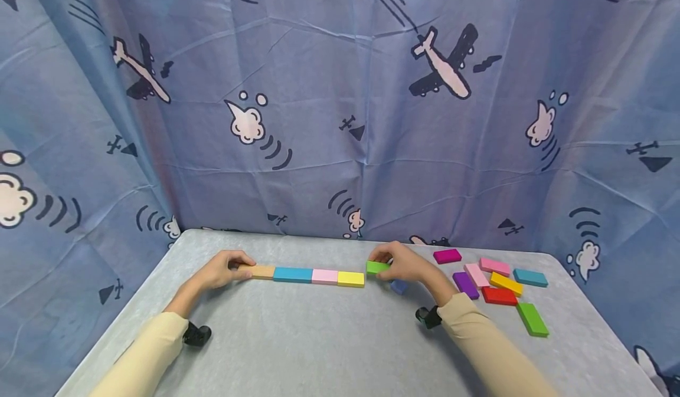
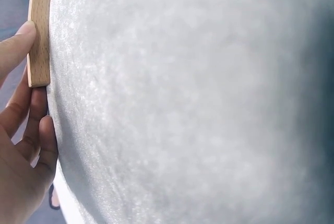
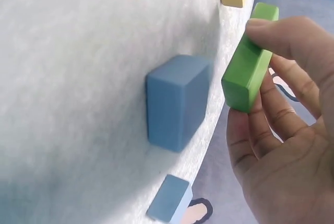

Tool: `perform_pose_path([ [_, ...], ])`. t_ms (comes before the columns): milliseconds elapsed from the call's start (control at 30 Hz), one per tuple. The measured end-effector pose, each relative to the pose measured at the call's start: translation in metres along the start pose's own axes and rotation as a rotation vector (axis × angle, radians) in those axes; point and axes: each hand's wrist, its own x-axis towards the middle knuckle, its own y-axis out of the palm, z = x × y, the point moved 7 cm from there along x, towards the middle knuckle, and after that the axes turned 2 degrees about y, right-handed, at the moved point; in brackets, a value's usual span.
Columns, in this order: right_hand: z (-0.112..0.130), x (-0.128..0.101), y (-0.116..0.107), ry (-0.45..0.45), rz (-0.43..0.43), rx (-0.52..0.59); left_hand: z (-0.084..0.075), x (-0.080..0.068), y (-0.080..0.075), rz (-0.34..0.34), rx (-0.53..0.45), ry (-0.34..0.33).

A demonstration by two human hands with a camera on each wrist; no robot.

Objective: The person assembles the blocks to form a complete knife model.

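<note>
A row of blocks lies flat, end to end: a plain wooden block (image 1: 264, 272), a teal block (image 1: 293, 275), a pink block (image 1: 324, 276) and a yellow block (image 1: 350, 279). My left hand (image 1: 225, 269) pinches the left end of the wooden block between thumb and fingers. Past the row's right end, my right hand (image 1: 401, 262) holds a green block (image 3: 248, 67), thumb on one face and fingers behind. A gap separates the green block from the yellow one. Below the right hand, a blue block (image 3: 177, 104) stands on the table, partly hidden in the head view.
On the right lie several loose blocks, among them a magenta block (image 1: 447, 256), a purple block (image 1: 466, 285), a red block (image 1: 499, 296) and another green block (image 1: 532, 320). A patterned blue curtain (image 1: 319, 120) hangs behind the grey table (image 1: 319, 344).
</note>
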Motion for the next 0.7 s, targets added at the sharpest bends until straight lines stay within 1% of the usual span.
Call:
perform_pose_path([
  [167,-0.0035,0.0076,0.0051,0.048,0.013,-0.015,0.0017,0.0003,-0.0003,-0.002,0.004,-0.005],
  [333,-0.0036,0.0098,0.0071,0.109,0.027,-0.032,0.0021,0.0006,-0.0001,-0.003,-0.006,-0.010],
  [533,-0.0016,0.0106,0.0077,0.123,0.046,-0.063,0.0017,0.0013,-0.0001,-0.002,-0.005,-0.004],
  [700,-0.0021,0.0104,0.0101,0.124,0.069,-0.044,0.0012,0.0010,-0.0003,-0.004,0.005,0.000],
])
